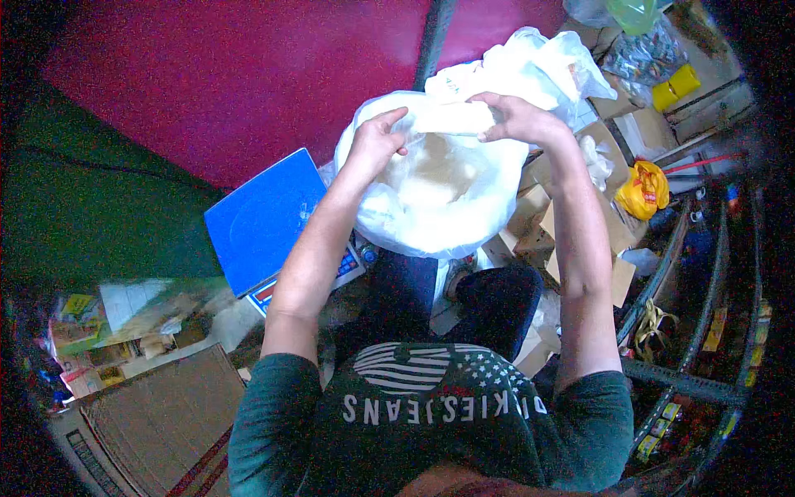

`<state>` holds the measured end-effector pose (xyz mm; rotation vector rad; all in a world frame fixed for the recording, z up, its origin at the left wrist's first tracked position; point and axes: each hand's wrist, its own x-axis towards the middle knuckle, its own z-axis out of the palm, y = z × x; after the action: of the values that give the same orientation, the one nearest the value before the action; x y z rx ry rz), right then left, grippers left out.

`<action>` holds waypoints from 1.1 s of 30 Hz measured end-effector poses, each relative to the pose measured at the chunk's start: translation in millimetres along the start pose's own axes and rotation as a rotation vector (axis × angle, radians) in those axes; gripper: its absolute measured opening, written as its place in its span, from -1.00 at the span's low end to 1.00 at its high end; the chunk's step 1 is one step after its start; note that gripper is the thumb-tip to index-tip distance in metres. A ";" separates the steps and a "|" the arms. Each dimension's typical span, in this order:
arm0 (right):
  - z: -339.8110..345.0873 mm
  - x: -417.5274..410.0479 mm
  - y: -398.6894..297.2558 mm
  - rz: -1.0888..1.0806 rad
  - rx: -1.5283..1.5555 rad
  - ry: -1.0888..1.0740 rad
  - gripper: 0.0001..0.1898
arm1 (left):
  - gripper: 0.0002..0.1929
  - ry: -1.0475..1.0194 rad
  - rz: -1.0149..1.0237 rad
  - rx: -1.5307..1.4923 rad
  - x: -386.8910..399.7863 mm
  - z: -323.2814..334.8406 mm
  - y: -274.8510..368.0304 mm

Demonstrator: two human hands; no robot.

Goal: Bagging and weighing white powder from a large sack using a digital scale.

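My right hand (512,118) grips one end of a small white bag or packet (453,119), thumb below and fingers above. My left hand (376,140) is at the packet's other end, thumb and forefinger apart; whether it touches the plastic is unclear. Both hands are over a round container lined with a white plastic bag (435,239), whose edge folds out over the rim. Inside lies a tan, loose-looking material (442,163), partly covered by bright white glare. Left of the container is a digital scale with a blue platform (267,217), its keypad partly behind my left forearm.
Full white plastic bags (534,68) stand behind the container. Cardboard boxes (534,211) and a yellow bag (643,189) are to the right, near metal shelving (677,379). A large cardboard box (164,416) is at lower left. A magenta panel (248,74) rises ahead.
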<state>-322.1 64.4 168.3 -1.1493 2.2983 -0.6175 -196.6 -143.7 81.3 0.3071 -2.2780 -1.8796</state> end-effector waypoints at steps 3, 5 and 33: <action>4.2 7.8 -34.3 0.140 -0.316 -0.003 -0.37 | -0.46 -0.025 -0.009 -0.077 -4.2 7.4 -3.1; 6.8 12.0 -51.1 0.213 -0.478 0.000 -0.37 | -0.45 -0.011 -0.004 -0.050 -4.0 11.3 -5.3; 16.0 -10.5 -65.8 0.175 -0.756 0.214 -0.44 | -0.47 -0.021 -0.058 -0.116 -6.5 11.4 -9.9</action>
<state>-267.6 34.6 197.0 -1.2010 2.8846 0.2468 -192.7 -133.0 69.5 0.3416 -2.1845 -2.0432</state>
